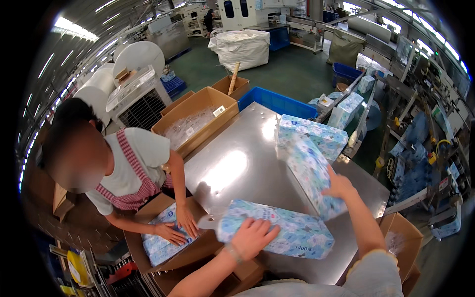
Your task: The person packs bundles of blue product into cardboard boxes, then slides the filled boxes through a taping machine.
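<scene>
My left hand lies over a long blue floral tissue pack near the table's front edge, its fingers curled onto the top. The pack's clear film end sticks out on its left. My right hand grips the right side of a second tissue pack, which is tilted and smeared by motion. Behind it, a third tissue pack lies at the far right of the metal table. On the left, a co-worker's two hands press on packs inside a cardboard box.
Beyond the table stand a blue bin and a cardboard box with clear plastic film. A conveyor carrying packs meets the far right side. Another cardboard box sits right of the table. A white sack rests on the floor.
</scene>
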### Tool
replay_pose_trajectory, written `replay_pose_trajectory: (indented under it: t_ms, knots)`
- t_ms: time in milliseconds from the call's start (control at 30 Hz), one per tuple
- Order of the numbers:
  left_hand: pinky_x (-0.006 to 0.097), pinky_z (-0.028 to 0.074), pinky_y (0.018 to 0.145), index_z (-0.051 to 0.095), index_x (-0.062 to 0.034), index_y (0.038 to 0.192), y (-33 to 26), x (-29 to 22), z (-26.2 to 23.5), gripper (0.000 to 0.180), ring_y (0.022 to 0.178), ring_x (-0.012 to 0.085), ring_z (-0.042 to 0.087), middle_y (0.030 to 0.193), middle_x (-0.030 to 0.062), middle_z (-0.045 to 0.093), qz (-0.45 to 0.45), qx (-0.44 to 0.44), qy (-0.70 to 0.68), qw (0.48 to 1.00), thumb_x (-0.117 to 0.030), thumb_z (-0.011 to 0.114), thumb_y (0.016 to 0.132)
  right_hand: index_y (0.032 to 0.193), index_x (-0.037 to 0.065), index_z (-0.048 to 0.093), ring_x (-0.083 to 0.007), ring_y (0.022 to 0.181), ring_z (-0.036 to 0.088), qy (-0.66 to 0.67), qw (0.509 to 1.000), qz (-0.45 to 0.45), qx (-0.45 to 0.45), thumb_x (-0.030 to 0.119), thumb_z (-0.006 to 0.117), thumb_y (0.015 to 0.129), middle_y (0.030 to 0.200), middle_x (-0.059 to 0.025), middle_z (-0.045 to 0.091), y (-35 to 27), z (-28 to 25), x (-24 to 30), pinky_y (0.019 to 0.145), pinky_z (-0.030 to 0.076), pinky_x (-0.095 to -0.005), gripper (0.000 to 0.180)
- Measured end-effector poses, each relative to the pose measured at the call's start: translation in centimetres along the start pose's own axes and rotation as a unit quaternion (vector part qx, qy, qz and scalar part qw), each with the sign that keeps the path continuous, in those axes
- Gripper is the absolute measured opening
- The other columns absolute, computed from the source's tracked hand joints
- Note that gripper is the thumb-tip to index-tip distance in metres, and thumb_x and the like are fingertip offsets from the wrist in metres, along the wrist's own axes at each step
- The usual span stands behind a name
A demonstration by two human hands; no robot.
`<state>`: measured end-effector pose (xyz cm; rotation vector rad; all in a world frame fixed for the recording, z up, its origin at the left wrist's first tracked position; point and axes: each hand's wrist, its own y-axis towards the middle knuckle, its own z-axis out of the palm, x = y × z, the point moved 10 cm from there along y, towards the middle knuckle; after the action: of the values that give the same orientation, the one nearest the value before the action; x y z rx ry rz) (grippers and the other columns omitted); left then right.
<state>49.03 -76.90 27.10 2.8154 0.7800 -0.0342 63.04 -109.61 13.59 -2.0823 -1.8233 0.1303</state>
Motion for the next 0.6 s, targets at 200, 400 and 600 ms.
replay_pose_trajectory:
  t_ms: [200, 400, 600]
  knots:
    - [0.043, 0.045, 0.089, 0.056, -0.0032, 0.125, -17.4, 4.5, -11.2, 0.076, 0.101, 0.0338, 0.056, 0.115, 0.0139, 0.057, -0.259, -0.204, -0.164, 0.93, -0.017, 0.089, 0.058, 0.163, 0.018, 0.009, -0.0455, 0.117, 0.06, 0.057, 0.985, 0.132, -0.095, 0.041, 0.09, 0.065, 0.131, -0.0293, 0.056, -9.5, 3.7, 0.1, 0.099, 0.05, -0.0497, 0.129]
    - [0.042, 0.047, 0.099, 0.045, -0.0015, 0.133, -37.0, 1.1, -2.6, 0.082, 0.122, 0.0296, 0.055, 0.129, 0.0158, 0.055, -0.448, -0.168, -0.303, 0.824, -0.024, 0.089, 0.068, 0.157, 0.007, 0.028, -0.0395, 0.116, 0.063, 0.772, 0.63, 0.077, -0.041, 0.031, 0.078, 0.086, 0.131, -0.0232, 0.061, -8.9, 9.7, 3.5, 0.103, 0.05, -0.0501, 0.09]
    - [0.047, 0.057, 0.085, 0.052, -0.0062, 0.127, -40.4, -2.8, 10.3, 0.07, 0.11, 0.0379, 0.057, 0.114, 0.0152, 0.058, -0.416, 0.088, -0.181, 0.887, -0.024, 0.081, 0.066, 0.159, 0.005, 0.02, -0.0334, 0.132, 0.053, 0.848, 0.518, -0.073, 0.084, 0.027, 0.078, 0.088, 0.148, -0.0176, 0.048, -17.8, 7.3, 25.7, 0.108, 0.047, -0.0493, 0.094]
